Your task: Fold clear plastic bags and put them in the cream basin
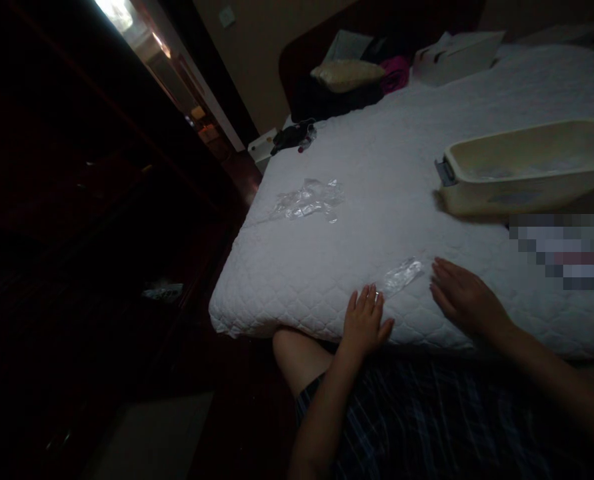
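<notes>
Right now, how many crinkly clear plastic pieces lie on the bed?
2: the larger plastic piece farther away, the smaller plastic piece by the left hand. More may be hidden.

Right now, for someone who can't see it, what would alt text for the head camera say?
A person's left hand and right hand flank a strip of clear plastic on a white quilted bed, the left one at its near end. Farther back are crumpled clear plastic and, at the picture's right, an open cream bin.
</notes>
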A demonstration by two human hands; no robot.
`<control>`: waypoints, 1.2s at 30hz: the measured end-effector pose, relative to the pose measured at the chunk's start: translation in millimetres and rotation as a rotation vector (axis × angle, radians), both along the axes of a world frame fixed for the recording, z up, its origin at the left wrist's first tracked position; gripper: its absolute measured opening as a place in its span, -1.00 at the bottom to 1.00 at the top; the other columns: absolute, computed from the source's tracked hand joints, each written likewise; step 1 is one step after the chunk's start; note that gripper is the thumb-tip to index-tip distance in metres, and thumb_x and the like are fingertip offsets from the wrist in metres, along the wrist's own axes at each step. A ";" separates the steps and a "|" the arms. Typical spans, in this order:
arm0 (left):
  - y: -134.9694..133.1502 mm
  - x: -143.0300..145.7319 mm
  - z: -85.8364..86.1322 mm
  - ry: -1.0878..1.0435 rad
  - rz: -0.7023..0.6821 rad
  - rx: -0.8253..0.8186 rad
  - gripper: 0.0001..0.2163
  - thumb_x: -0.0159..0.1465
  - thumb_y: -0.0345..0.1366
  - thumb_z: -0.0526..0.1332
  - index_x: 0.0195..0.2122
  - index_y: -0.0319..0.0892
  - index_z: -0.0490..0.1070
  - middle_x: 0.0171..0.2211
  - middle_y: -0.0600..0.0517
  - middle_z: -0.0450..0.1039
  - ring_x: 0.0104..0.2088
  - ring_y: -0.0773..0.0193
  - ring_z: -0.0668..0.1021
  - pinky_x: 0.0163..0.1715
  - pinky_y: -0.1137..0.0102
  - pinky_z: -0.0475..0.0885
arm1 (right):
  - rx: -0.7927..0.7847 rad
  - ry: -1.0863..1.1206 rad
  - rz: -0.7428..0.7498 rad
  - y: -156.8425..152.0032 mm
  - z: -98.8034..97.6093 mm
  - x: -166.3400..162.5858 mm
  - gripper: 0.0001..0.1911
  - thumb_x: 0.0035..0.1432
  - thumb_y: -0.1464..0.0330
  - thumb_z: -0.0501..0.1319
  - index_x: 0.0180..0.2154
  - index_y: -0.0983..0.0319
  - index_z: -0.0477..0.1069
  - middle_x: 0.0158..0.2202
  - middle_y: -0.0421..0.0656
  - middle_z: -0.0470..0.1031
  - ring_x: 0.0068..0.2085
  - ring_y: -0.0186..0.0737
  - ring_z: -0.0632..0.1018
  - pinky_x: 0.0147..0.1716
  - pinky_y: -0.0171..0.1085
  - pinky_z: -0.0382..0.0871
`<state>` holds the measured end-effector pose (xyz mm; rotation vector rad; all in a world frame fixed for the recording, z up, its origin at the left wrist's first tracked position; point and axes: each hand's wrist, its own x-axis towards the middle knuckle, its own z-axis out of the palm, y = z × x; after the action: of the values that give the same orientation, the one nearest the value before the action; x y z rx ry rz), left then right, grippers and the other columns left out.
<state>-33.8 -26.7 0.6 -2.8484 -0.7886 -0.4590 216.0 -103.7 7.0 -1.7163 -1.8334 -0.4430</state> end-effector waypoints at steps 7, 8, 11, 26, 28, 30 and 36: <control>-18.8 36.9 15.5 -0.011 0.201 -0.012 -0.45 0.37 -0.02 -0.06 0.20 -0.35 0.21 0.25 -0.26 0.18 0.26 -0.05 0.27 0.16 0.02 0.29 | -0.052 -0.062 0.259 36.5 10.5 -8.7 -0.62 0.23 0.48 0.05 0.06 0.30 0.39 0.03 0.07 0.48 0.03 -0.05 0.51 -0.02 -0.06 0.43; -22.4 39.4 18.3 -0.012 0.212 -0.016 -0.46 0.37 -0.03 -0.06 0.20 -0.36 0.20 0.25 -0.27 0.19 0.25 -0.07 0.28 0.15 0.02 0.30 | -0.063 -0.041 0.268 39.9 8.0 -7.5 -0.64 0.22 0.48 0.05 0.02 0.30 0.42 0.01 0.07 0.50 0.01 -0.06 0.52 -0.02 -0.06 0.43; -29.1 37.0 23.1 -0.041 0.139 -0.023 -0.48 0.34 -0.08 0.01 0.22 -0.32 0.18 0.27 -0.26 0.15 0.24 -0.10 0.29 0.11 0.03 0.36 | -0.068 0.044 0.255 41.7 -0.9 -2.9 -0.69 0.20 0.46 0.08 -0.06 0.29 0.48 -0.02 0.05 0.52 -0.02 -0.06 0.54 -0.02 -0.06 0.44; 86.6 45.0 29.5 -0.071 -0.424 0.011 -0.77 0.33 -0.38 0.12 -0.01 -0.22 0.41 0.08 -0.14 0.44 0.17 0.11 0.41 0.09 0.16 0.42 | -0.036 0.246 0.157 40.5 -9.5 -2.0 -0.76 0.14 0.44 0.12 -0.17 0.25 0.51 -0.13 -0.03 0.58 -0.12 -0.12 0.58 -0.09 -0.11 0.49; 85.2 57.1 26.4 -0.059 -0.500 -0.001 -0.79 0.35 -0.37 0.10 -0.05 -0.23 0.43 0.07 -0.13 0.45 0.17 0.13 0.41 0.09 0.20 0.42 | -0.021 0.237 0.148 40.8 -10.7 -1.7 -0.76 0.15 0.44 0.13 -0.18 0.25 0.51 -0.14 -0.03 0.58 -0.14 -0.12 0.59 -0.10 -0.11 0.49; 80.2 63.6 21.6 -0.064 -0.539 -0.022 -0.81 0.36 -0.36 0.08 -0.12 -0.26 0.46 0.01 -0.11 0.50 0.12 0.15 0.46 0.07 0.26 0.44 | -0.001 0.236 0.141 41.2 -10.5 -2.0 -0.76 0.15 0.44 0.13 -0.17 0.24 0.51 -0.15 -0.03 0.58 -0.14 -0.12 0.59 -0.11 -0.11 0.50; 69.3 60.0 18.7 -0.044 -0.435 -0.002 -0.80 0.35 -0.38 0.08 -0.10 -0.30 0.44 -0.03 -0.22 0.49 0.10 0.11 0.48 0.04 0.20 0.47 | 0.111 0.264 0.104 40.0 -4.4 -3.6 -0.71 0.15 0.46 0.13 -0.09 0.24 0.47 -0.05 0.02 0.53 -0.06 -0.09 0.56 -0.06 -0.07 0.47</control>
<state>26.2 42.6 19.3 -3.0159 -0.1647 -0.5723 212.4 -63.7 2.6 -1.5182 -1.6660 -0.2570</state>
